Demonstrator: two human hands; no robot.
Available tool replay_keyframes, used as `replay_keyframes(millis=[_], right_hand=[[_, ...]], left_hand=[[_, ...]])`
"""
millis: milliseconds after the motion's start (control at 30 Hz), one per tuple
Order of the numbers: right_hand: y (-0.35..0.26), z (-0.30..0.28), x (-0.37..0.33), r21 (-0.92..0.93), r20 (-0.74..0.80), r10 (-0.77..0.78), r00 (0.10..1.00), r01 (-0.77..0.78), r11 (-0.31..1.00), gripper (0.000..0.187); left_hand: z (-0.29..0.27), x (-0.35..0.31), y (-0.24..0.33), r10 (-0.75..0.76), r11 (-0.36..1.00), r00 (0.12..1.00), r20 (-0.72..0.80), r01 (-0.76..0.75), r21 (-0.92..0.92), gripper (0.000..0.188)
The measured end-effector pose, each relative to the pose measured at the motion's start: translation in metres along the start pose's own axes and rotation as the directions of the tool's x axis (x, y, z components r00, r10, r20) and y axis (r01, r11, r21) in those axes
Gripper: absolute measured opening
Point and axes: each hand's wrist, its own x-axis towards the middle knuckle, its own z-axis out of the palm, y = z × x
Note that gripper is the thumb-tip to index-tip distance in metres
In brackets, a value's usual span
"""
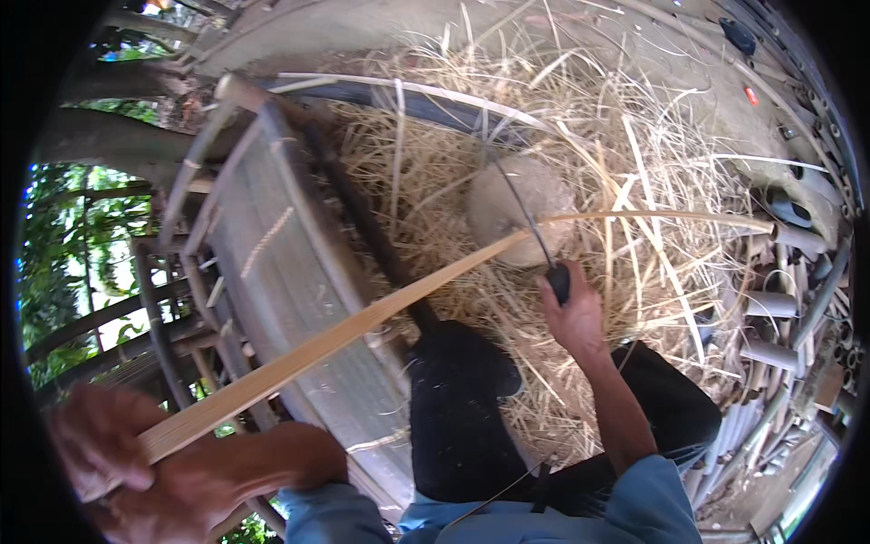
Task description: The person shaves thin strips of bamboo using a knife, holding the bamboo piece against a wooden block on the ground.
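Note:
My left hand [104, 444], at the lower left and partly smeared by motion, is closed round the wide end of a long pale bamboo strip [344, 331]. The strip slants up to the right across my lap and narrows into a thin, bowed far end. My right hand [576, 308] grips the black handle of a knife [518, 199]. Its thin dark blade points away from me and crosses the strip. Below that crossing sits a rounded, greyish block [494, 204], whose material I cannot tell.
Pale shavings [435, 163] cover the ground around the block. A wooden bench [299, 245] stands along my left side, beside a railing [154, 317]. Cut bamboo tubes [770, 304] and poles are piled at the right. A small red object [751, 95] lies at the far right.

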Motion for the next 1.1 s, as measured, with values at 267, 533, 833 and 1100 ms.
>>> replay_keyframes(millis=[267,533,833,1100], right_hand=[[-0.14,-0.073,-0.076,0.217,0.157,0.067,0.985,-0.101,0.971,0.032],[-0.232,-0.116,-0.139,0.24,0.003,-0.51,0.86,0.495,0.835,0.037],[-0.231,-0.103,-0.173,0.185,0.207,-0.506,0.837,0.474,0.861,0.027],[-0.218,-0.093,-0.168,0.166,0.213,-0.536,0.817,0.51,0.844,0.015]], left_hand=[[0.073,-0.05,0.012,0.038,0.998,0.989,-0.141,-0.03,0.061,0.042],[0.112,-0.111,0.035,0.154,0.974,0.891,-0.426,-0.064,0.218,0.045],[0.114,-0.131,0.044,0.187,0.959,0.881,-0.435,-0.068,0.273,0.046],[0.108,-0.126,0.045,0.278,0.913,0.847,-0.453,-0.087,0.399,0.043]])
